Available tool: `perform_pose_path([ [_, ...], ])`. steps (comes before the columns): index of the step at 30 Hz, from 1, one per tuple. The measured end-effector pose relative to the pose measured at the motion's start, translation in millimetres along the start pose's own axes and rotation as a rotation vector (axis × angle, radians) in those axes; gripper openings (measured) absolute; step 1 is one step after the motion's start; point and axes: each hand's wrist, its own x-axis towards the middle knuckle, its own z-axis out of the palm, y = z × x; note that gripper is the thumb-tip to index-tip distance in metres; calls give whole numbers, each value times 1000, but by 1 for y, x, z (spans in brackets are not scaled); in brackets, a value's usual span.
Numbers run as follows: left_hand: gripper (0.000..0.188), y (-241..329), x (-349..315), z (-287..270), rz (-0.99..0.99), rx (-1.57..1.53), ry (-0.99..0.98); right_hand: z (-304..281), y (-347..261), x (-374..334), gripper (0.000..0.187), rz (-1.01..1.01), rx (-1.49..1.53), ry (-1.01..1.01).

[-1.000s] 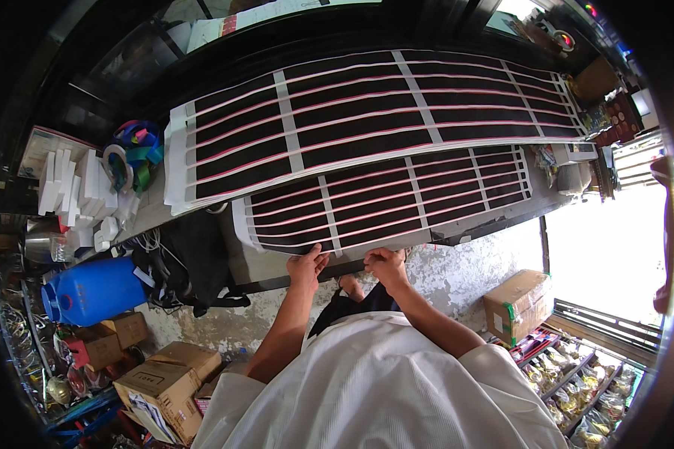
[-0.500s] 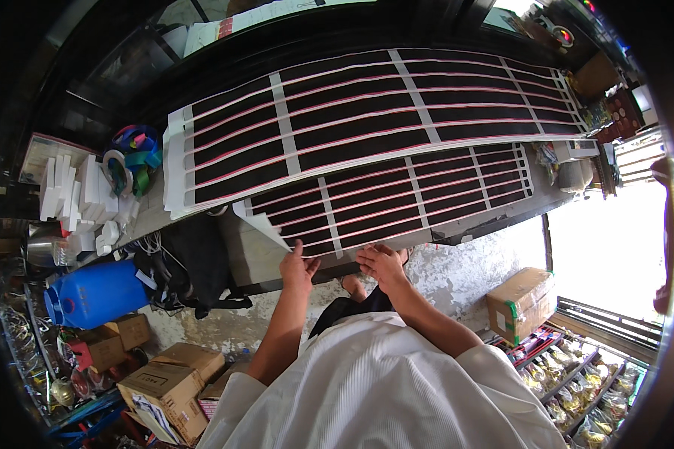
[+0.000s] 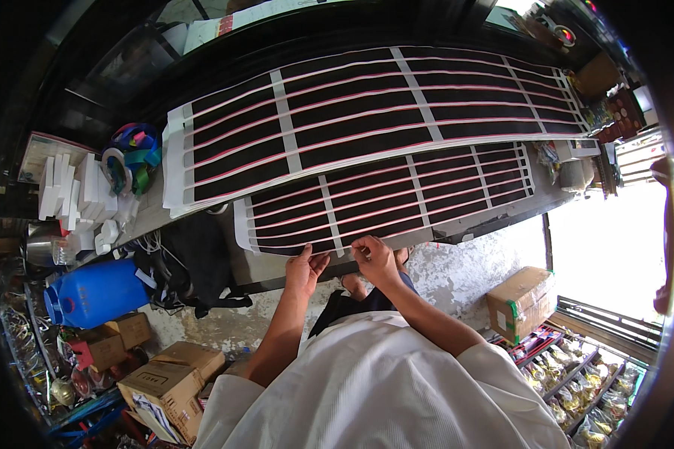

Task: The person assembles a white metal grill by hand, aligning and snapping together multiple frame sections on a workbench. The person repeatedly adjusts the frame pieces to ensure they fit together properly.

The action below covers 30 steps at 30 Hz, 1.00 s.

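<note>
A large printed sheet [image 3: 374, 215] with black panels, white and pink stripes lies flat on the near part of the grey table. My left hand [image 3: 305, 271] is at its near edge, left of the middle, fingers apart with one fingertip touching the border. Close by on the right, my right hand [image 3: 376, 262] has its fingers curled and pinched at the same edge. Behind this sheet, a stack of similar printed sheets [image 3: 356, 109] runs along the table and overlaps its far side. The undersides of both hands' fingers are partly hidden.
Rolls of coloured tape [image 3: 136, 161] and white boxes [image 3: 75, 191] sit at the table's left end. Below stand a black bag [image 3: 198, 258] and a blue plastic drum [image 3: 101, 293]. Cardboard boxes [image 3: 174, 378] lie lower left; another taped carton [image 3: 522, 303] stands at right.
The sheet's near left corner, curled up before, now lies flat. My left hand has shifted slightly right along the edge. The right hand has moved a little left and its fingers have drawn together.
</note>
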Motion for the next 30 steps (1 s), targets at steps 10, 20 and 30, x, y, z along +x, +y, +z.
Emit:
perform_pose_path([
  [10, 33, 13, -12, 5, -25, 95, -69, -8, -34, 52, 18, -441, -367, -224],
  [20, 34, 18, -19, 9, -26, 133, -82, -16, -35, 59, 24, -593, -511, -391],
  [30, 27, 24, -22, 19, -17, 103, -74, -6, -37, 45, 13, -739, -540, -172],
])
